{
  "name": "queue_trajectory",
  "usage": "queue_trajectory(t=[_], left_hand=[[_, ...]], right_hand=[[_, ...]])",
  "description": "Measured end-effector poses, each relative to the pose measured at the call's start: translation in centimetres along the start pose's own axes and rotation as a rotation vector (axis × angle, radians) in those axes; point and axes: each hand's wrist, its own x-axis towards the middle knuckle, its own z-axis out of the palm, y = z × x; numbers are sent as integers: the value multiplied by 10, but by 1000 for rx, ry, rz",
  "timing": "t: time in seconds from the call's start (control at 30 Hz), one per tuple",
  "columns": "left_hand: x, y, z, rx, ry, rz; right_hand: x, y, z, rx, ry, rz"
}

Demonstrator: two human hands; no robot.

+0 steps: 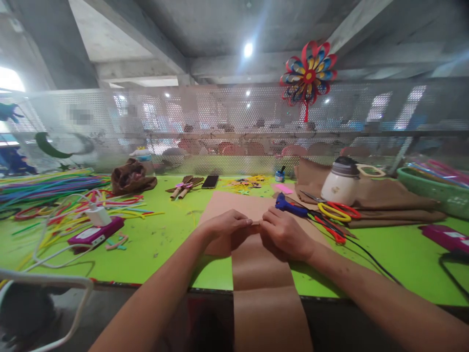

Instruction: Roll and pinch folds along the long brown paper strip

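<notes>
A long strip of brown paper [262, 274] runs from between my hands toward me and hangs over the table's front edge. At its far end, my left hand [230, 224] pinches a narrow folded edge with thumb and fingers. Close beside it, my right hand [284, 232] grips the other side of the same fold, its fingers curled in. Beneath both hands lies a flat sheet of lighter brown paper [216, 208]. A blue glue gun [291, 205] rests just beyond my right hand, its black cord trailing right.
Scissors with yellow [333, 211] and red handles lie at the right, near a cream jar [340, 183] and folded brown paper [395, 200]. A purple power strip [95, 234], white cables and coloured pipe cleaners [47, 186] cover the left. A phone [210, 182] lies at the back.
</notes>
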Motion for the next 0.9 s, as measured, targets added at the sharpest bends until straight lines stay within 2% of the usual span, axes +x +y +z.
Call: queue_trajectory(t=[0.2, 0.37, 0.43, 0.57, 0.67, 0.8, 0.9], left_hand=[[1, -2, 3, -18, -35, -34], [0, 0, 5, -7, -20, -19], [-1, 4, 5, 17, -14, 13], [-6, 15, 7, 78, 6, 68], [-13, 24, 8, 158, 6, 125], [-14, 25, 8, 250, 42, 180], [-7, 20, 7, 232, 33, 161]], right_hand=[[0, 1, 7, 86, 91, 40], [0, 3, 0, 468, 187, 204], [0, 5, -4, 618, 143, 308], [1, 12, -1, 788, -35, 516], [0, 16, 5, 928, -164, 588], [-1, 15, 2, 1142, -168, 654], [-1, 10, -3, 1217, -135, 690]])
